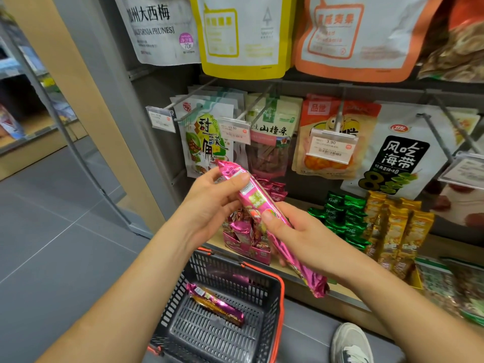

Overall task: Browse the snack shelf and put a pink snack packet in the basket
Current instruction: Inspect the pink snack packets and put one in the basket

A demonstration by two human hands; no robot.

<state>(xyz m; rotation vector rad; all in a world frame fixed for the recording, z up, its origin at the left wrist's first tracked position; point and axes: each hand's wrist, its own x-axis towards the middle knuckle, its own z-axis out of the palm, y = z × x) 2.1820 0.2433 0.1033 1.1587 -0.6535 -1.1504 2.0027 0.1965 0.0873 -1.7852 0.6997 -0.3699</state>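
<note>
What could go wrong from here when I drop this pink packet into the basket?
1. The left hand and right hand hold the pink packet by the shelf, not squarely over the basket; released here, it might hit the rim and land on the floor.
2. Its lower end hangs near the display box; a swing could dislodge packets.
3. A similar packet already lies in the basket, so you may double up.

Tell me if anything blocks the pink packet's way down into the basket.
Nothing visible does. The long pink foil snack packet is held above the open-topped dark grey plastic basket; only a purple-and-gold foil packet lies inside.
</note>
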